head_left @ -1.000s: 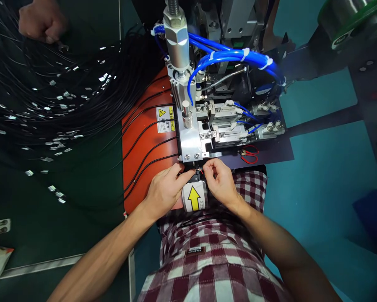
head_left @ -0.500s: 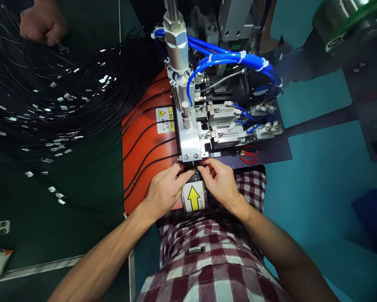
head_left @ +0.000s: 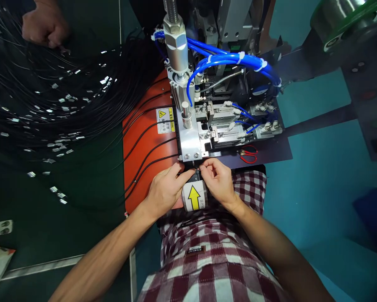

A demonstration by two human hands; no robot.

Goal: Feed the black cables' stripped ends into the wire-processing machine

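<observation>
At the front end of a silver and black machine (head_left: 188, 140), both hands work close together. My left hand (head_left: 166, 186) is closed, thumb and index finger pressed together at the machine's lower edge; whatever they pinch is too small to name. My right hand (head_left: 218, 180) is just to its right, fingertips pinched by a tiny pale bit that I cannot make out. Below the fingertips sits a cylinder end with a yellow arrow label (head_left: 193, 198). Several black cables (head_left: 150, 161) run from the machine's left side across an orange plate (head_left: 147, 180).
A pile of black cables with shiny metal ends (head_left: 62, 96) covers the dark green table at left. Another person's hand (head_left: 45, 27) is over it. Red-handled snips (head_left: 248, 154) lie right of the machine. Blue air hoses (head_left: 235, 58) arch above; a green-rimmed metal drum (head_left: 348, 23) stands upper right.
My right hand's fingers have curled tighter and shifted very slightly, showing a tiny pale bit between the fingertips. My left hand stays nearly still.
</observation>
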